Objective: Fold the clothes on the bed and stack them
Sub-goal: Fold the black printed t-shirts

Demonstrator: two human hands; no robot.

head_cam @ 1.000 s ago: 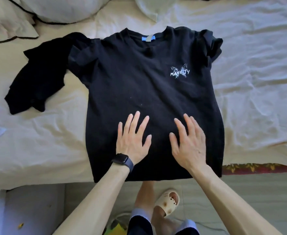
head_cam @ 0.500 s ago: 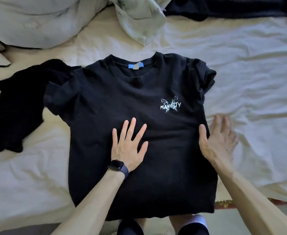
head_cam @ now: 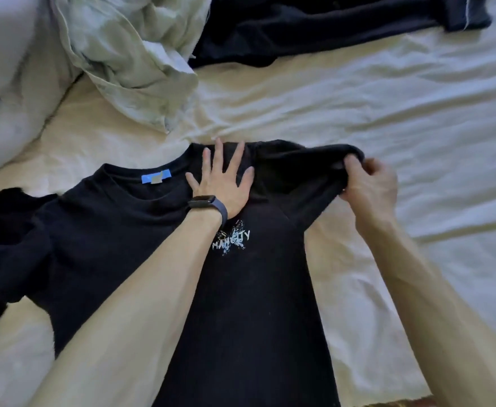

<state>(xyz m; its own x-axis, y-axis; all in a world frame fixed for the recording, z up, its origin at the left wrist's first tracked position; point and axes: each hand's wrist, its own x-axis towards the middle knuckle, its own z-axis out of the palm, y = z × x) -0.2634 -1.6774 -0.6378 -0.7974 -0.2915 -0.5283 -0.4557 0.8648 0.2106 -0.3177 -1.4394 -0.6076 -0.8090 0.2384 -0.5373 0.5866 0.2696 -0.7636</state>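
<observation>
A second ago both hands lay flat on the lower body of the black T-shirt [head_cam: 255,304], smoothing it. Now the left hand [head_cam: 223,186] has slid up to the shoulder beside the collar and presses there with its fingers straight and spread. The right hand [head_cam: 370,186] has left the sheet and pinches the end of the sleeve [head_cam: 308,168] on that side, lifting it off the bed [head_cam: 387,113]. The shirt lies face up, print showing, collar away from the person. The smoothing looks finished and the first fold begun – the flat hand likely marks the crease over which the sleeve will come inward. Two more dark garments – one at the far edge [head_cam: 314,27], one at the left [head_cam: 3,212] – lie unfolded.
</observation>
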